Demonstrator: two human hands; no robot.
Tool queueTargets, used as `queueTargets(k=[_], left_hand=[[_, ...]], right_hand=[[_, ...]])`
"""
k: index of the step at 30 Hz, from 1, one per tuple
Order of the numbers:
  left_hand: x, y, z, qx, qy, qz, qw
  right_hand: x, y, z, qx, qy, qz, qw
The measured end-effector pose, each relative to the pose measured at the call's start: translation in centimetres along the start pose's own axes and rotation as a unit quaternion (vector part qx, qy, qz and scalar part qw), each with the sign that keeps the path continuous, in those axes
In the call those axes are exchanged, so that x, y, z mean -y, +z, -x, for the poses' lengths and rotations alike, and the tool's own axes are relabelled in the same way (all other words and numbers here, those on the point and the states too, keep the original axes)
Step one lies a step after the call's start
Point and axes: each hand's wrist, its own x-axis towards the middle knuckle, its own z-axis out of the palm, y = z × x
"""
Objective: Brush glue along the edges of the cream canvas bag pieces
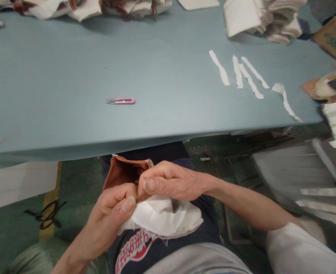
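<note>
Over my lap I hold a piece with brown fabric point(117, 172) on its far side and white fabric point(160, 219) hanging toward me. My left hand point(113, 207) is closed, thumb and fingers pinching the brown edge. Touching it, my right hand point(170, 180) is also closed on the same piece, its thumb pointing left. The brown part gapes open beyond my hands, with a dark inside. Loose white threads hang from the white part. The exact spot between my fingertips is hidden.
Pink thread snips point(121, 101) lie on the blue-green table point(71, 76). Thin white strips point(219, 67) are at the right. Stacked white pieces point(243, 17) and brown-and-white bundles point(85, 8) line the far side. A cardboard box point(335, 36) sits at the far right.
</note>
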Motion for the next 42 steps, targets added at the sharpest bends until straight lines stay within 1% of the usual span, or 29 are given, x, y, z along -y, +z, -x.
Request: queueTargets(k=[3,4,6,7,9,12,14,18,21,25,31,34,36,37,39,42], left_hand=[[0.2,0.2,0.1,-0.009,-0.023,0.124,0.992],[0.1,0.2,0.1,-0.008,-0.024,0.139,0.990],[-0.2,0.2,0.1,-0.004,-0.015,0.132,0.991],[-0.4,0.1,0.1,-0.004,-0.004,0.113,0.994],[-1.0,-0.1,0.1,-0.007,0.031,0.044,0.999],[-2.1,-0.4,0.3,-0.003,0.095,-0.081,0.992],[-2.7,-0.6,0.4,0.015,0.128,-0.134,0.983],[-3.4,-0.8,0.5,0.038,0.158,-0.179,0.970],[-3.3,-0.9,0.6,0.057,0.164,-0.187,0.967],[-3.1,-1.0,0.9,0.068,0.160,-0.196,0.965],[-3.0,-0.6,1.5,0.051,0.151,-0.224,0.961],[-3.2,-0.3,1.5,0.026,0.180,-0.209,0.961],[-3.4,-0.2,1.3,0.012,0.203,-0.198,0.959],[-3.5,-0.1,1.2,0.005,0.211,-0.198,0.957],[-3.7,0.1,0.9,-0.011,0.219,-0.205,0.954],[-4.0,0.7,0.5,-0.023,0.222,-0.209,0.952]], right_hand=[[-0.4,0.1,0.0,0.016,0.046,-0.030,0.998],[-0.5,0.2,0.1,0.019,0.052,-0.033,0.998],[-0.5,0.3,0.3,0.008,0.049,-0.013,0.999],[-0.5,0.4,0.4,-0.001,0.032,0.011,0.999],[-0.4,0.5,0.8,-0.019,-0.022,0.092,0.995],[-0.5,0.7,1.4,-0.032,-0.118,0.215,0.969],[-0.8,0.8,1.7,-0.037,-0.166,0.267,0.949],[-1.3,1.0,2.0,-0.056,-0.229,0.341,0.910],[-1.6,1.0,2.0,-0.057,-0.258,0.357,0.896],[-1.9,0.9,1.8,-0.054,-0.279,0.345,0.895],[-2.7,1.5,1.0,-0.062,-0.283,0.322,0.901],[-3.3,2.3,0.1,-0.089,-0.311,0.289,0.901],[-3.7,2.9,-0.6,-0.116,-0.346,0.232,0.902],[-4.0,3.2,-0.9,-0.129,-0.351,0.198,0.906],[-4.5,3.6,-1.1,-0.155,-0.332,0.132,0.921],[-5.2,3.8,-1.0,-0.172,-0.271,0.056,0.946]])
